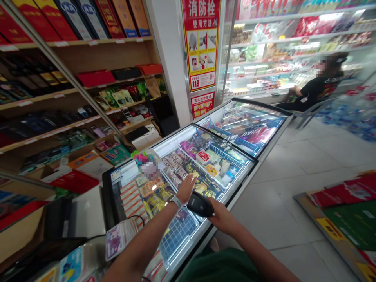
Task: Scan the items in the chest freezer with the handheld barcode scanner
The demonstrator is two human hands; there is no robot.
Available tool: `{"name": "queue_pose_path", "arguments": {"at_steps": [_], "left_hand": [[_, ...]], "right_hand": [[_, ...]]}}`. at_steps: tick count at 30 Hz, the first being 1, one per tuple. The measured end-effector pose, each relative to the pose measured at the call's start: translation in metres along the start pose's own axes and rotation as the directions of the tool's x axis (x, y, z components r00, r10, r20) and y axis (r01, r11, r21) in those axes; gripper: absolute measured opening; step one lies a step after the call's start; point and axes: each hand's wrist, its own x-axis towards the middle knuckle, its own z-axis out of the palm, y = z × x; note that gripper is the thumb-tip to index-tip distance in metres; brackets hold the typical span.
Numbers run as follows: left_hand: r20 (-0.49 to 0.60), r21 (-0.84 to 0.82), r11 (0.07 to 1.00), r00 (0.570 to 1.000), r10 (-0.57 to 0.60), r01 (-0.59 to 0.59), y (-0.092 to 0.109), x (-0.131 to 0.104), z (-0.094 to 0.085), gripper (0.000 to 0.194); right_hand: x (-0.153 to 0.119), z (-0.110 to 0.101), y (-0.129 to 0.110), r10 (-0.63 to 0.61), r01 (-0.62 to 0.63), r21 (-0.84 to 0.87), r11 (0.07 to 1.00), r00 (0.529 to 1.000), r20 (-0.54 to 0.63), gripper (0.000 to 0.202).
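Observation:
My right hand (220,216) grips a black barcode scanner (200,204) by one end, above the near edge of a glass-topped chest freezer (245,186). Close to the scanner's other end, my left hand (185,190) reaches forward with its fingers stretched out, over or on the glass; whether it touches is unclear. A pale watch (176,202) is on the left wrist. Under the glass lie yellow packets (155,201), black-and-yellow packs (205,187) and a white wire basket (227,154) with frozen goods.
Shelves with boxes (96,78) line the left side. Plastic tubs (117,237) stand at the freezer's near left end. A person (314,88) sits on a chair beside the lit cooler shelves (264,58). Red and green packs (349,211) lie on a low stand at right.

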Motion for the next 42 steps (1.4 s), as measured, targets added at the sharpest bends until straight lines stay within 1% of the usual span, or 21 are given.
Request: {"name": "queue_pose_path", "arguments": {"at_steps": [4, 9, 13, 17, 20, 23, 28, 32, 38, 42], "left_hand": [[0.162, 0.066, 0.994, 0.984, 0.077, -0.089, 0.006, 0.027, 0.007, 0.071], [0.289, 0.13, 0.979, 0.95, 0.116, -0.159, 0.018, 0.056, 0.015, 0.078], [0.344, 0.162, 0.966, 0.929, 0.137, -0.203, 0.028, 0.074, 0.024, 0.079], [0.384, 0.191, 0.954, 0.912, 0.145, -0.232, 0.035, 0.089, 0.033, 0.078], [0.404, 0.216, 0.947, 0.904, 0.136, -0.239, 0.036, 0.097, 0.039, 0.079], [0.411, 0.239, 0.942, 0.904, 0.121, -0.235, 0.034, 0.1, 0.045, 0.079], [0.388, 0.264, 0.937, 0.915, 0.113, -0.227, 0.03, 0.093, 0.052, 0.073], [0.356, 0.287, 0.935, 0.929, 0.097, -0.208, 0.024, 0.079, 0.057, 0.068], [0.267, 0.328, 0.933, 0.962, 0.061, -0.151, 0.004, 0.039, 0.057, 0.058], [0.141, 0.353, 0.931, 0.989, 0.04, -0.088, -0.003, 0.01, 0.053, 0.05]], "right_hand": [[0.0, -0.001, 0.0, 0.03, -0.029, 0.018, 0.999, 0.999, -0.018, 0.034], [-0.002, -0.003, 0.003, 0.05, -0.048, 0.056, 0.997, 0.998, -0.045, 0.034], [-0.004, -0.006, 0.004, 0.09, -0.086, 0.08, 0.993, 0.995, -0.051, 0.035], [-0.005, -0.008, 0.007, 0.097, -0.091, 0.107, 0.99, 0.994, -0.051, 0.033], [-0.006, -0.008, 0.009, 0.12, -0.112, 0.119, 0.987, 0.991, -0.063, 0.031], [-0.005, -0.009, 0.009, 0.141, -0.133, 0.116, 0.984, 0.988, -0.061, 0.031], [-0.004, -0.011, 0.006, 0.162, -0.157, 0.095, 0.983, 0.986, -0.047, 0.03], [-0.003, -0.01, 0.008, 0.166, -0.161, 0.094, 0.982, 0.985, -0.04, 0.033], [-0.003, -0.003, 0.017, 0.117, -0.114, 0.083, 0.99, 0.992, -0.038, 0.034], [-0.005, -0.001, 0.018, 0.092, -0.089, 0.083, 0.993, 0.995, -0.027, 0.034]]}}
